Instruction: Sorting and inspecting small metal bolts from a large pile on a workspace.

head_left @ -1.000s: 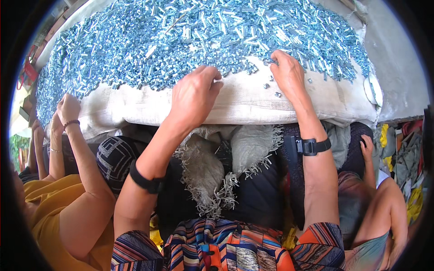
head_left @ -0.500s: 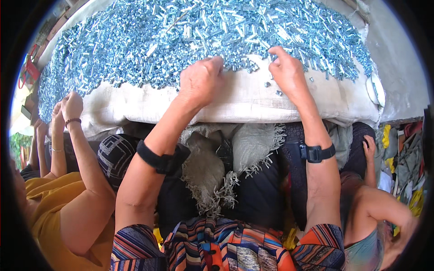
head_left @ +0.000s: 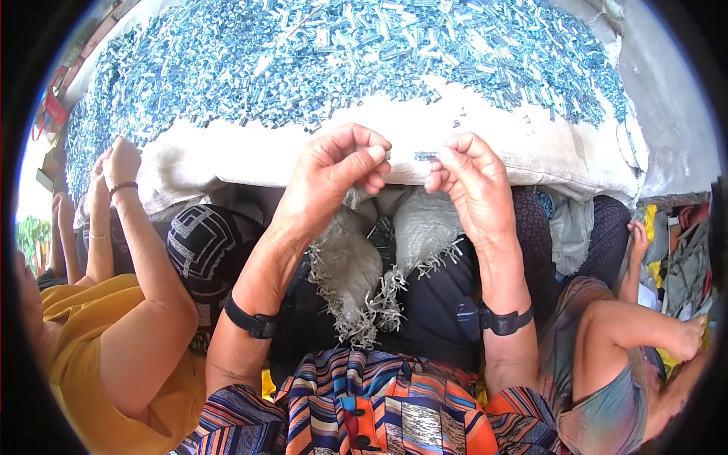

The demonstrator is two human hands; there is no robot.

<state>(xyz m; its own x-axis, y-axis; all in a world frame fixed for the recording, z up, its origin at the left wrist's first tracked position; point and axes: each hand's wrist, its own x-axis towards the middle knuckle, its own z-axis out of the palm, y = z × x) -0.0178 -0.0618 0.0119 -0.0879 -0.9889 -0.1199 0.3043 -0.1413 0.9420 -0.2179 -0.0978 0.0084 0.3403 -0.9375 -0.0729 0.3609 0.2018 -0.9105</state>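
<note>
My left hand (head_left: 334,171) is held over the near edge of the cloth, thumb and forefinger pinched on a small metallic piece (head_left: 387,155) that barely shows. Facing it, a short gap away, my right hand (head_left: 478,182) grips a short blue-silver tube-like piece (head_left: 426,156) between thumb and fingers; its free end points left. Beyond both hands spreads a wide heap of small shiny blue pieces (head_left: 318,68), some long and thin, others short and stubby. It lies on a whitish woven cloth (head_left: 250,155). A few loose bits sit on the cloth beyond my right hand.
At the left, a person in a mustard top (head_left: 129,341) has hands raised at the heap's edge. Another person's bent arm (head_left: 644,326) is close on my right. Frayed grey sacking (head_left: 349,280) hangs over my lap. Fabric scraps (head_left: 686,258) are piled at the far right.
Both my hands have drawn back from the heap toward me and come level with each other. Small pieces now show in their fingertips. The person at the right has shifted their arm.
</note>
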